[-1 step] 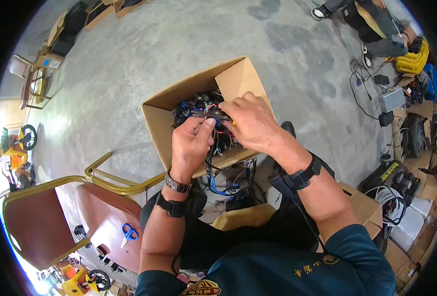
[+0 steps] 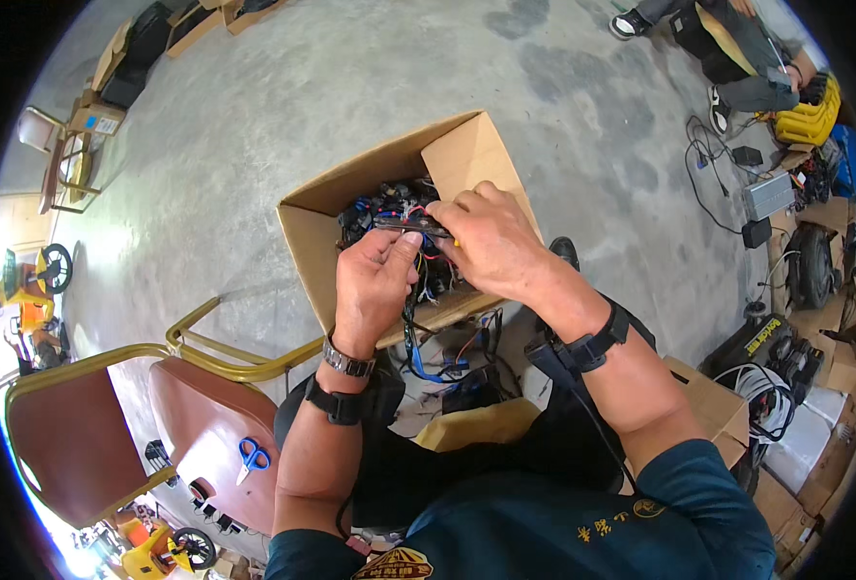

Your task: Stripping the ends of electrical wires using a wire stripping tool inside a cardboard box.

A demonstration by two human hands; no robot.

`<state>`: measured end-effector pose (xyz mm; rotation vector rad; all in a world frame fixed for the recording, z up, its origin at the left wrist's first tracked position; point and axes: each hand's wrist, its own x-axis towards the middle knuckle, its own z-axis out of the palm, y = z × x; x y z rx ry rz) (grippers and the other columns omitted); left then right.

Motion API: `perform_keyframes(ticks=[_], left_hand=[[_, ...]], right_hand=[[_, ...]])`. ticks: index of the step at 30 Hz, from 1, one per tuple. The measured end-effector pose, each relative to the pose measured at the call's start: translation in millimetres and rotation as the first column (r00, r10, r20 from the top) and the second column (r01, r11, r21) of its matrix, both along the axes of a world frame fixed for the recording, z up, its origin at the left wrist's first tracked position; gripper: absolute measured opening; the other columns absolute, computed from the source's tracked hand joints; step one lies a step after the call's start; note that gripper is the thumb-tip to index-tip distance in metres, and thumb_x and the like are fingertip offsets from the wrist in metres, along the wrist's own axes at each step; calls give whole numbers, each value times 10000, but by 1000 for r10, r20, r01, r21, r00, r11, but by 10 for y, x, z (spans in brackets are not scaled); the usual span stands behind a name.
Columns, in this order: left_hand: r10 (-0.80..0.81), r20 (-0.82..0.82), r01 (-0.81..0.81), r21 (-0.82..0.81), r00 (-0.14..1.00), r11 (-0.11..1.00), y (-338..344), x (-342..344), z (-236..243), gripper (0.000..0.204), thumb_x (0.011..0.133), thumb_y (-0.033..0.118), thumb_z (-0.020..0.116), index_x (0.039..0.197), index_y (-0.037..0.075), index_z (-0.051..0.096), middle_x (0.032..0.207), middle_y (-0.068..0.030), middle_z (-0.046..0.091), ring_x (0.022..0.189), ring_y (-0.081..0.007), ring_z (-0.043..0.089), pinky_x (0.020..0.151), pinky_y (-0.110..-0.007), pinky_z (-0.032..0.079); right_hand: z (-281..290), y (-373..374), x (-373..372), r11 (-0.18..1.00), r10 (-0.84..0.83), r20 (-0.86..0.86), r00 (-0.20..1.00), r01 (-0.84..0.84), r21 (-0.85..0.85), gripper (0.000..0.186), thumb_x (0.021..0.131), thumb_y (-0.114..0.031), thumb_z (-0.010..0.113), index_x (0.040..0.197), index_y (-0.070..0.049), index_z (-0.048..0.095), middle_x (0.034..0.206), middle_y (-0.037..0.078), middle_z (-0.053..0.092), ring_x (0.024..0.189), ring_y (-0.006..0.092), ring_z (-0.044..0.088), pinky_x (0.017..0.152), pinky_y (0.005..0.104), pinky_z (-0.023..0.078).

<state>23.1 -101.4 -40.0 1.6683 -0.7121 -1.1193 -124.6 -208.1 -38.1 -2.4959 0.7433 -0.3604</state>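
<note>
Over an open cardboard box [image 2: 314, 275], my two hands meet at a dark, narrow, flat part [image 2: 410, 223], its exact kind unclear. Thumb and fingers of my left hand [image 2: 375, 280] pinch its near edge. My right hand [image 2: 491, 237] is closed around its right end, and a small yellow bit shows under those fingers, too hidden to name. Beneath, the box holds a tangle of wires and connectors [image 2: 384, 205], mostly black with some red, blue and white. A black cable bundle [image 2: 410, 338] with blue parts hangs over the box's near side.
On a pinkish chair [image 2: 196, 425] at left lie blue-handled scissors [image 2: 252, 456] and a roll of tape [image 2: 199, 490]. A second cardboard box [image 2: 708, 401] stands by my right elbow. Chargers, cables and a tire [image 2: 812, 266] line the right side, where another person [image 2: 766, 68] sits.
</note>
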Motion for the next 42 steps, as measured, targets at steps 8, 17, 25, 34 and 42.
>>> perform_keyframes(ticks=[8, 17, 25, 34, 42], left_hand=[[-2, 69, -3, 72, 998, 997, -2, 20, -34, 180, 912, 144, 636, 848, -24, 651, 638, -14, 600, 530, -57, 508, 491, -198, 407], [40, -14, -40, -6, 999, 999, 14, 47, -77, 177, 894, 157, 655, 836, -10, 656, 639, -15, 607, 544, -55, 524, 494, -205, 426], [-25, -47, 22, -78, 999, 997, 3, 38, 12, 174, 901, 150, 647, 838, -12, 644, 665, -13, 610, 587, -52, 534, 530, -202, 440], [-182, -44, 175, -121, 982, 977, 172, 74, 45, 104, 911, 73, 612, 913, 4, 691, 696, 25, 595, 625, -42, 508, 563, -210, 430], [-346, 89, 352, -69, 934, 933, 100, 78, 166, 85, 871, 68, 647, 865, -13, 673, 714, -18, 643, 680, -59, 549, 617, -238, 468]], right_hand=[[32, 82, -5, 990, -8, -39, 999, 13, 141, 313, 837, -106, 608, 1139, -32, 578, 962, 172, 549, 944, 353, 534, 796, 454, 465], [2, 91, -11, 987, -7, 2, 1000, 7, 159, 250, 835, -96, 607, 1069, -30, 549, 940, 175, 551, 934, 363, 570, 777, 469, 470], [33, 23, -11, 945, -15, 67, 998, -7, 326, 318, 779, -133, 665, 1046, -25, 529, 941, 187, 581, 903, 392, 576, 768, 456, 469], [109, 23, -1, 856, 6, 166, 986, -91, 509, 309, 702, -229, 670, 917, -19, 600, 875, 203, 618, 862, 395, 595, 745, 439, 478], [260, -6, -76, 671, 71, 60, 996, -92, 735, 283, 731, -123, 670, 965, -10, 559, 830, 113, 612, 760, 175, 558, 699, 315, 459]])
